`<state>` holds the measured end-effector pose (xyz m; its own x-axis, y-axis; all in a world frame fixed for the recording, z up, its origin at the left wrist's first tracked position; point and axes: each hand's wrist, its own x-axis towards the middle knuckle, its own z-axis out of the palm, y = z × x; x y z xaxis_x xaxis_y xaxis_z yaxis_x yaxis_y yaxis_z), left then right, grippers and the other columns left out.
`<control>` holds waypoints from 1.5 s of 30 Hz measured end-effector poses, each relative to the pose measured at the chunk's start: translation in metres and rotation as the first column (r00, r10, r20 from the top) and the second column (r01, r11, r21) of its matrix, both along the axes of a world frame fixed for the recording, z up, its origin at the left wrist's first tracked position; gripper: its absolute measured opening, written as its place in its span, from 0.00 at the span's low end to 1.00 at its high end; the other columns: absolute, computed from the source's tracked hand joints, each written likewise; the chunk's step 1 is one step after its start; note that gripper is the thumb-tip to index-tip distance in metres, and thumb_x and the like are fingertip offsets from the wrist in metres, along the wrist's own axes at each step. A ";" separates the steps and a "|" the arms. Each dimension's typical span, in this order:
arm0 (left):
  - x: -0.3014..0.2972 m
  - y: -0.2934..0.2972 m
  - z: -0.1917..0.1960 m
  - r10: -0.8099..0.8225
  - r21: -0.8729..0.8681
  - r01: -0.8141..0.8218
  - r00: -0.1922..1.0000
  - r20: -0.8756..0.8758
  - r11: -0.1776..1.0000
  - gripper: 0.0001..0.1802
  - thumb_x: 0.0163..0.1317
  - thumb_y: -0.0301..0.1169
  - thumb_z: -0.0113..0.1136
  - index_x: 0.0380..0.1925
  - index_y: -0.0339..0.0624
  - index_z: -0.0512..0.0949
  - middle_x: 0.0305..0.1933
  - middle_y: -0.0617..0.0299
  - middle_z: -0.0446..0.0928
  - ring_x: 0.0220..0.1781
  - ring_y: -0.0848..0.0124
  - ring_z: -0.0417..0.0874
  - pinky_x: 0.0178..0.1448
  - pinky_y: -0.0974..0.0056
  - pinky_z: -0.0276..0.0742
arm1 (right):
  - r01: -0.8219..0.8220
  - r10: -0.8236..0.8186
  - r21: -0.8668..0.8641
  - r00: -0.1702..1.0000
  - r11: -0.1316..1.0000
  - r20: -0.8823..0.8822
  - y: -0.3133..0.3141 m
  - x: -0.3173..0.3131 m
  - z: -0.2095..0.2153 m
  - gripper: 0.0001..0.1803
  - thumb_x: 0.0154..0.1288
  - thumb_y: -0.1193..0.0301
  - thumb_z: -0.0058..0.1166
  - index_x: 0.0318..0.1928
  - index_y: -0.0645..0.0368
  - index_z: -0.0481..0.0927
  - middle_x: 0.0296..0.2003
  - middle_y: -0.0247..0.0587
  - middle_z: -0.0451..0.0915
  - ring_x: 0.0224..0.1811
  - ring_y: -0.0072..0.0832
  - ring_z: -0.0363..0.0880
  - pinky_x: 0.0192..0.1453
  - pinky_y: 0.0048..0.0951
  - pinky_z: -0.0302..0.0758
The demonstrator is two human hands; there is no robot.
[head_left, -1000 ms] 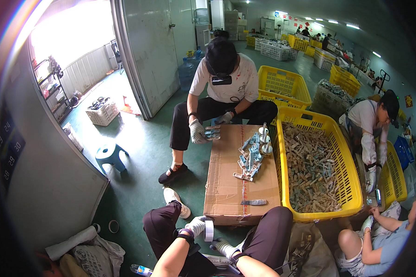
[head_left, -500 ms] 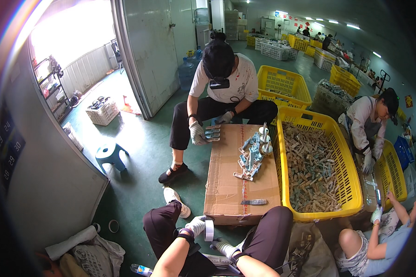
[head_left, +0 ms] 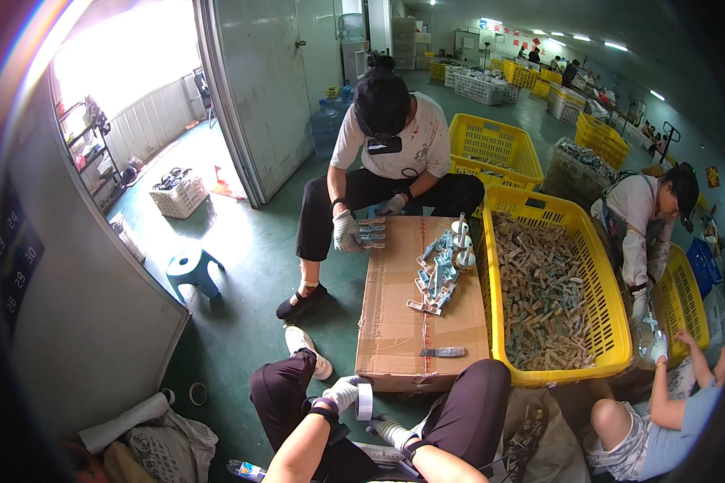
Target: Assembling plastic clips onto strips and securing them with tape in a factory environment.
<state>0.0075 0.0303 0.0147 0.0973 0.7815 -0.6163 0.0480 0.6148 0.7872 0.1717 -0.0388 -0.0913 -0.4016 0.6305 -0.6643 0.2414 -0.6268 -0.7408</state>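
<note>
My left hand [head_left: 344,393], in a striped knit glove, is closed around a roll of white tape [head_left: 365,402] above my lap. Just right of and below the roll is my right hand [head_left: 393,432], gloved too, with its fingers curled in; what they hold is too small to tell. Beneath the right hand, a pale grey-white object [head_left: 385,456] lies partly hidden between my thighs. In front of my knees stands a cardboard box [head_left: 391,314], bearing a heap of blue and white clips [head_left: 439,270] and a slim grey piece [head_left: 443,352].
Across the box, a seated person's gloved hand [head_left: 347,232] touches a row of clips [head_left: 372,233]. A yellow crate [head_left: 612,354] full of clips stands at the right. Two people work beyond it. A blue stool [head_left: 193,272] and white sacks [head_left: 169,443] are at the left.
My hands and the tape roll have barely moved. At the right, the far co-worker has bent lower, with hands further down. The opposite person's hand has shifted slightly at the clip row.
</note>
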 end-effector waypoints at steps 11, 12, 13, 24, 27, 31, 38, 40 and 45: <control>-0.008 0.001 -0.019 -0.033 0.042 0.033 0.999 -0.019 0.999 0.15 0.60 0.21 0.57 0.46 0.42 0.81 0.40 0.67 0.81 0.39 0.75 0.78 0.44 0.67 0.76 | -0.018 0.017 0.012 1.000 1.000 0.021 0.001 -0.002 0.009 0.12 0.62 0.69 0.50 0.41 0.63 0.78 0.30 0.43 0.81 0.28 0.29 0.78 0.36 0.28 0.74; -0.009 0.000 -0.020 -0.034 0.055 0.036 0.999 -0.029 0.998 0.14 0.60 0.21 0.56 0.46 0.42 0.81 0.40 0.67 0.82 0.39 0.75 0.78 0.44 0.68 0.76 | -0.015 0.014 0.008 1.000 1.000 0.023 0.000 -0.004 0.013 0.12 0.62 0.69 0.50 0.42 0.63 0.78 0.30 0.43 0.81 0.28 0.29 0.78 0.35 0.28 0.74; -0.008 0.000 -0.020 -0.037 0.057 0.039 0.999 -0.028 0.998 0.14 0.60 0.21 0.56 0.46 0.42 0.81 0.40 0.67 0.82 0.39 0.75 0.78 0.44 0.68 0.76 | -0.012 0.012 0.010 1.000 1.000 0.024 0.001 -0.003 0.010 0.12 0.62 0.69 0.50 0.42 0.63 0.78 0.30 0.43 0.81 0.28 0.29 0.78 0.35 0.28 0.74; -0.003 0.003 -0.016 -0.022 0.054 0.021 1.000 0.019 0.998 0.14 0.60 0.20 0.56 0.46 0.41 0.80 0.39 0.67 0.81 0.38 0.75 0.79 0.42 0.67 0.77 | 0.013 -0.013 0.007 1.000 1.000 -0.024 0.000 -0.001 -0.014 0.13 0.62 0.67 0.50 0.40 0.63 0.80 0.30 0.43 0.81 0.28 0.29 0.79 0.35 0.28 0.74; -0.014 -0.003 -0.025 -0.018 0.065 0.018 1.000 0.003 0.998 0.14 0.60 0.21 0.56 0.46 0.41 0.80 0.39 0.67 0.81 0.37 0.75 0.79 0.41 0.67 0.77 | -0.039 0.040 0.010 0.999 0.999 -0.015 -0.001 -0.008 -0.004 0.13 0.61 0.67 0.50 0.40 0.63 0.80 0.30 0.43 0.81 0.29 0.29 0.79 0.35 0.28 0.74; -0.003 0.004 -0.020 -0.048 0.086 0.047 0.999 0.004 0.995 0.13 0.60 0.21 0.56 0.45 0.41 0.80 0.38 0.67 0.80 0.36 0.75 0.78 0.40 0.67 0.77 | -0.035 0.035 0.035 0.999 0.999 0.001 0.002 0.001 -0.017 0.13 0.62 0.68 0.50 0.40 0.63 0.80 0.30 0.43 0.81 0.29 0.29 0.78 0.35 0.27 0.74; -0.004 0.001 -0.014 -0.021 0.049 0.021 1.000 -0.006 0.999 0.12 0.59 0.20 0.57 0.44 0.41 0.80 0.36 0.67 0.80 0.36 0.75 0.78 0.40 0.67 0.77 | -0.020 0.020 0.004 1.000 1.000 -0.007 0.001 -0.002 -0.007 0.12 0.63 0.69 0.50 0.41 0.64 0.79 0.31 0.42 0.81 0.29 0.28 0.78 0.35 0.26 0.74; -0.002 0.001 -0.010 -0.013 0.047 0.012 1.000 0.014 0.999 0.12 0.59 0.20 0.57 0.44 0.41 0.80 0.37 0.67 0.80 0.36 0.75 0.78 0.40 0.67 0.77 | -0.025 0.025 0.014 1.000 1.000 -0.006 0.001 0.000 -0.011 0.12 0.63 0.69 0.51 0.41 0.64 0.79 0.31 0.42 0.81 0.29 0.28 0.78 0.35 0.26 0.74; -0.007 -0.001 -0.011 -0.007 0.040 0.006 1.000 0.024 0.999 0.14 0.59 0.20 0.57 0.45 0.41 0.81 0.38 0.67 0.81 0.36 0.75 0.78 0.41 0.67 0.77 | -0.047 0.046 0.037 0.999 0.998 0.014 0.000 -0.003 -0.006 0.13 0.63 0.67 0.50 0.42 0.64 0.79 0.31 0.43 0.82 0.29 0.28 0.79 0.37 0.27 0.74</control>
<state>0.0009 0.0295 0.0032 0.1174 0.8046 -0.5821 0.0328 0.5827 0.8120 0.1685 -0.0393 -0.0971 -0.4227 0.6361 -0.6456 0.2790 -0.5864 -0.7604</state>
